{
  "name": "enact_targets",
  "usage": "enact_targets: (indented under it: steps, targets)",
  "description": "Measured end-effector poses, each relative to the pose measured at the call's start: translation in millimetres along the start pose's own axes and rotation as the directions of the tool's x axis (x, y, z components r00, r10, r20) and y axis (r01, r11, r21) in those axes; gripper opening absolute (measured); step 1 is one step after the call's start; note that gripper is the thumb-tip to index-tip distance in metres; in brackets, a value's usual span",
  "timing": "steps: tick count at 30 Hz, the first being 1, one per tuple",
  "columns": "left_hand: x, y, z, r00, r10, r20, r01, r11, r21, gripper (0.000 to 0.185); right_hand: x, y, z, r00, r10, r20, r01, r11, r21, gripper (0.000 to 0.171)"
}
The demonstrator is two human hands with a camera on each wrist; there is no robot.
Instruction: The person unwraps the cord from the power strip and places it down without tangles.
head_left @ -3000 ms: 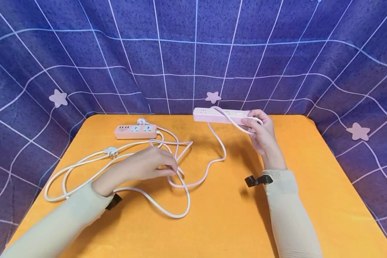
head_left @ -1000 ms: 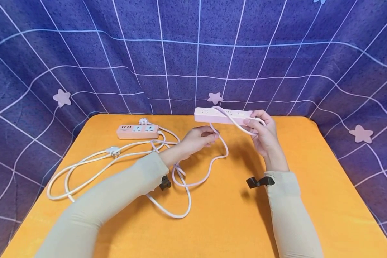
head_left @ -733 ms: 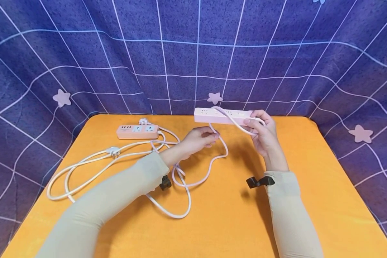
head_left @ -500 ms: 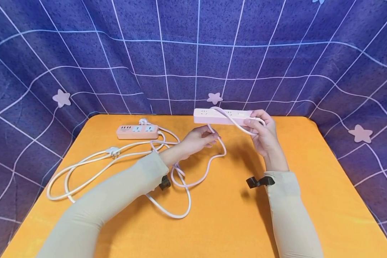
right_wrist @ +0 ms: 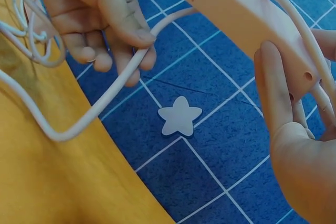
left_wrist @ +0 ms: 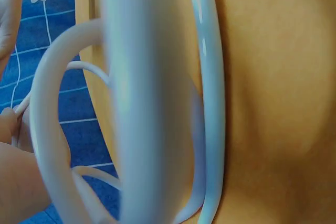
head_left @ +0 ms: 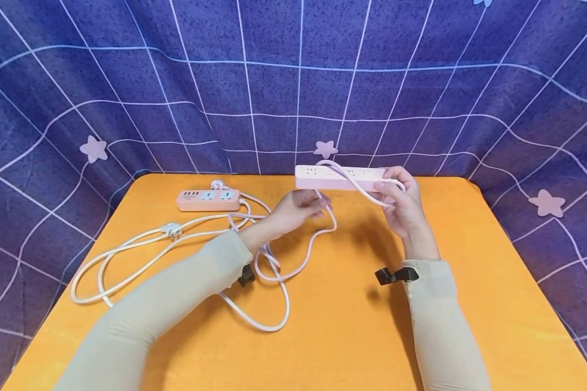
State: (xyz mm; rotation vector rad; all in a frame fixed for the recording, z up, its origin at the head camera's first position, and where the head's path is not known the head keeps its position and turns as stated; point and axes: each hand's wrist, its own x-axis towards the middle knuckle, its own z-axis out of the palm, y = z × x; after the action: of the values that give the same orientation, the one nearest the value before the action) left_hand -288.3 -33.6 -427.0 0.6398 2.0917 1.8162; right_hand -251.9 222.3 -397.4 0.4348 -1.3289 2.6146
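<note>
In the head view my right hand [head_left: 403, 206] holds the right end of a pale pink power strip [head_left: 309, 183] above the far part of the table. Its pale cord [head_left: 349, 184] crosses over the top face and hangs down behind. Just below the strip's left half, my left hand [head_left: 293, 212] pinches that hanging cord. The right wrist view shows thumb and fingers closed on the cord [right_wrist: 107, 95], and the strip's underside [right_wrist: 236, 22] lying against the right fingers. Blurred cord [left_wrist: 142, 98] fills the middle of the left wrist view.
A peach power strip [head_left: 208, 201] lies at the back left, near a plug [head_left: 217, 184]. Looped white cord [head_left: 85, 298] with another plug [head_left: 172, 230] spreads over the left of the orange table [head_left: 352, 336]. A blue curtain [head_left: 269, 87] stands behind.
My left hand has moved from above the tangled cords rightward and away to the hanging cord. Lately that cord has shifted slightly left. My right hand keeps holding the pale pink strip.
</note>
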Motion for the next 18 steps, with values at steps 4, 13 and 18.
enact_targets:
  steps: [4,13,18]
  targets:
    - [4.3,3.6,-5.7,0.999,0.043,-0.009,-0.041,0.994,0.099,0.023,0,0,-2,1.0,-0.01,0.015,0.01,1.0,0.012,0.028]
    - [10.6,16.1,-23.4,0.993,0.117,-0.023,-0.099,0.919,0.383,0.026,0,-1,-6,1.0,-0.012,0.024,0.012,1.0,0.016,0.029]
    - [13.9,19.6,-31.9,0.99,0.132,-0.046,-0.104,0.911,0.398,0.038,0,-3,-8,1.0,-0.023,0.019,0.023,1.0,0.01,0.029]
